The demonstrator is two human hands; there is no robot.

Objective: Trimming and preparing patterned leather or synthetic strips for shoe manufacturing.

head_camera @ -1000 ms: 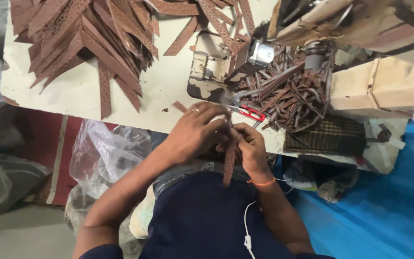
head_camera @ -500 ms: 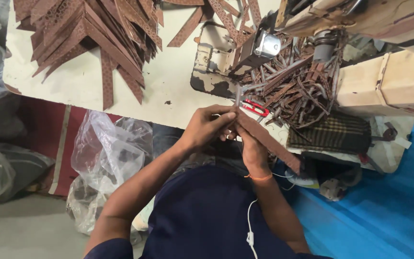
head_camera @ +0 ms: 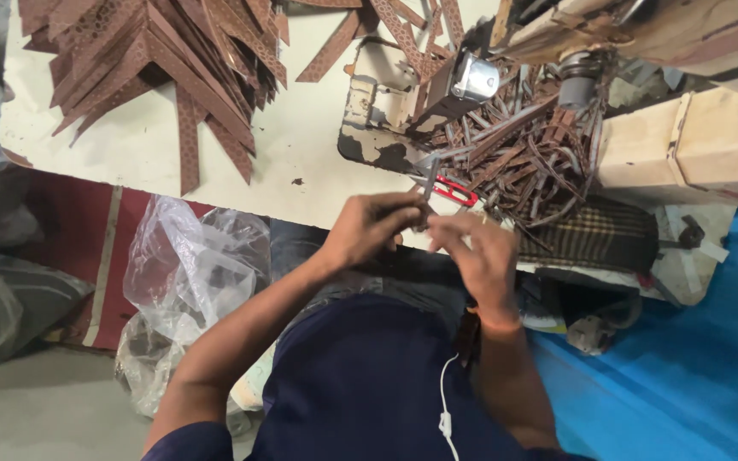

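2 hands [head_camera: 369, 232], 1 red-handled snips [head_camera: 453, 189], approx. 2 clear plastic bags [head_camera: 183, 260]

Left hand [head_camera: 369, 229]: fingers curled, tips pinched together, meeting the right hand at the near edge of the surface [head_camera: 301, 162]. Right hand [head_camera: 476, 254]: just beside it, fingers bent inward, thumb forward. Both forearms bare, elbows bent, converging from the torso toward that edge.
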